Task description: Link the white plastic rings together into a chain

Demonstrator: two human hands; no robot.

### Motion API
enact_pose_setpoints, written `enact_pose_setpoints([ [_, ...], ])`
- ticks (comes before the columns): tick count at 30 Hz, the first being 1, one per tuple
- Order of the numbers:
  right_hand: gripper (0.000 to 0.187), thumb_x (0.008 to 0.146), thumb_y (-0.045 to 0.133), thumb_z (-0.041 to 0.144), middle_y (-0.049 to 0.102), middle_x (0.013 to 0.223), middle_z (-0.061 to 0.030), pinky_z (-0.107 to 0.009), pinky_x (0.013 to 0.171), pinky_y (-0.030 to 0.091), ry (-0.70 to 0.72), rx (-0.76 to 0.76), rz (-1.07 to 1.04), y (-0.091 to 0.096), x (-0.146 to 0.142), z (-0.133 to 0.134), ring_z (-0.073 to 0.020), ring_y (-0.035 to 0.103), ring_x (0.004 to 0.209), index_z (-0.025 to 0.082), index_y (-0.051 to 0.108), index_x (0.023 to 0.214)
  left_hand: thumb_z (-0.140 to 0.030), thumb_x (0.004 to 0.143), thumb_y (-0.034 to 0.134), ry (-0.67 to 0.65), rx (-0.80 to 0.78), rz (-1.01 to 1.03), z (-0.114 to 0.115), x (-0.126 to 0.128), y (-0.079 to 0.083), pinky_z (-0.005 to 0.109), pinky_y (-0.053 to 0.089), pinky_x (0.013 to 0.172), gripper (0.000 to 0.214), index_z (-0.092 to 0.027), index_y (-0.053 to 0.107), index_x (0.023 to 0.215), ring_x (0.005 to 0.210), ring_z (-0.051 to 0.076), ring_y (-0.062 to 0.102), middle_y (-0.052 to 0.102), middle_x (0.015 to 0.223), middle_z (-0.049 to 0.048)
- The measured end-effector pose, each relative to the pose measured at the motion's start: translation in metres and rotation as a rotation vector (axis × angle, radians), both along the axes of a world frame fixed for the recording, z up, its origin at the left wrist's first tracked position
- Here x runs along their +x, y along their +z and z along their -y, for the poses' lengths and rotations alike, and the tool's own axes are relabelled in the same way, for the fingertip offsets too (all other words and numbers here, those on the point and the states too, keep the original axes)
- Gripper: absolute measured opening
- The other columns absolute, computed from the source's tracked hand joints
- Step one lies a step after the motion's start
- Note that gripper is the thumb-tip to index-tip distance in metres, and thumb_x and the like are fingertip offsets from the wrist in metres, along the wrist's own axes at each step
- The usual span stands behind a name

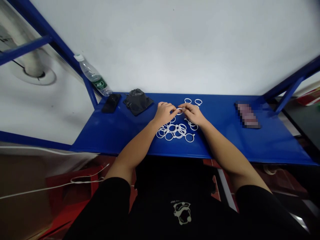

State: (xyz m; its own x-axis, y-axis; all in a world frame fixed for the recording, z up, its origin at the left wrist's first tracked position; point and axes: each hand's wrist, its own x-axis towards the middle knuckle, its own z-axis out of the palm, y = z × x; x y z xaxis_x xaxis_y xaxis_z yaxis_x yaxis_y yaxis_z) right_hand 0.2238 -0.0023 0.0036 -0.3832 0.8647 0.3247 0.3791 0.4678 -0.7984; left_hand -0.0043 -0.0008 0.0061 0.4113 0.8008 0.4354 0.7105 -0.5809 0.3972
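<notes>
My left hand and my right hand meet over the blue shelf, fingers curled, both pinching one white plastic ring between them. Just below the hands lies a heap of several white rings, overlapping one another. Two more white rings lie apart behind the hands, near the wall.
A clear water bottle leans against the blue frame post at the back left. Beside it lie a black flat object and a crumpled black bag. A blurred flat item rests at the right. White cords trail on the floor at the left.
</notes>
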Motion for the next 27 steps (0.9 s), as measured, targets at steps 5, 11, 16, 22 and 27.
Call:
enact_pose_setpoints([
  [5, 0.037, 0.107, 0.055, 0.041, 0.081, 0.096, -0.0051, -0.031, 0.062, 0.052, 0.028, -0.067, -0.088, 0.002, -0.001, 0.002, -0.0142, 0.060, 0.062, 0.021, 0.078, 0.128, -0.039, 0.111, 0.066, 0.009, -0.024, -0.007, -0.003, 0.000, -0.001, 0.047, 0.043, 0.107, 0.029, -0.024, 0.077, 0.088, 0.096, 0.024, 0.068, 0.077, 0.090, 0.0029],
  [11, 0.035, 0.104, 0.060, 0.042, 0.080, 0.091, -0.0052, -0.031, 0.060, 0.053, -0.011, -0.102, -0.133, 0.002, -0.002, 0.002, -0.0149, 0.061, 0.064, 0.020, 0.082, 0.120, -0.044, 0.112, 0.065, -0.013, -0.066, -0.026, -0.004, -0.001, -0.001, 0.047, 0.043, 0.108, 0.032, -0.025, 0.078, 0.091, 0.098, 0.024, 0.069, 0.078, 0.092, 0.0038],
  [16, 0.040, 0.101, 0.062, 0.044, 0.081, 0.095, -0.0059, -0.033, 0.062, 0.055, -0.066, -0.109, -0.165, 0.004, 0.003, 0.000, -0.0158, 0.062, 0.064, 0.022, 0.083, 0.127, -0.038, 0.117, 0.050, -0.033, -0.055, -0.029, -0.007, -0.008, 0.000, 0.047, 0.043, 0.109, 0.037, -0.025, 0.079, 0.099, 0.103, 0.026, 0.070, 0.082, 0.102, 0.0048],
  [22, 0.046, 0.103, 0.059, 0.051, 0.082, 0.102, -0.0072, -0.036, 0.066, 0.060, -0.102, -0.062, -0.101, 0.004, 0.011, -0.006, -0.0179, 0.066, 0.069, 0.024, 0.082, 0.134, -0.021, 0.096, 0.069, 0.044, -0.099, -0.073, -0.017, -0.022, -0.007, 0.055, 0.042, 0.113, 0.014, -0.026, 0.081, 0.101, 0.115, 0.033, 0.068, 0.081, 0.118, 0.0071],
  [27, 0.048, 0.105, 0.057, 0.049, 0.081, 0.103, -0.0070, -0.038, 0.070, 0.061, -0.105, -0.005, -0.067, 0.002, 0.015, -0.009, -0.0183, 0.066, 0.070, 0.026, 0.080, 0.139, -0.022, 0.086, 0.081, -0.005, -0.160, -0.142, -0.017, -0.020, -0.017, 0.059, 0.041, 0.114, 0.005, -0.025, 0.079, 0.088, 0.119, 0.036, 0.065, 0.076, 0.124, 0.0091],
])
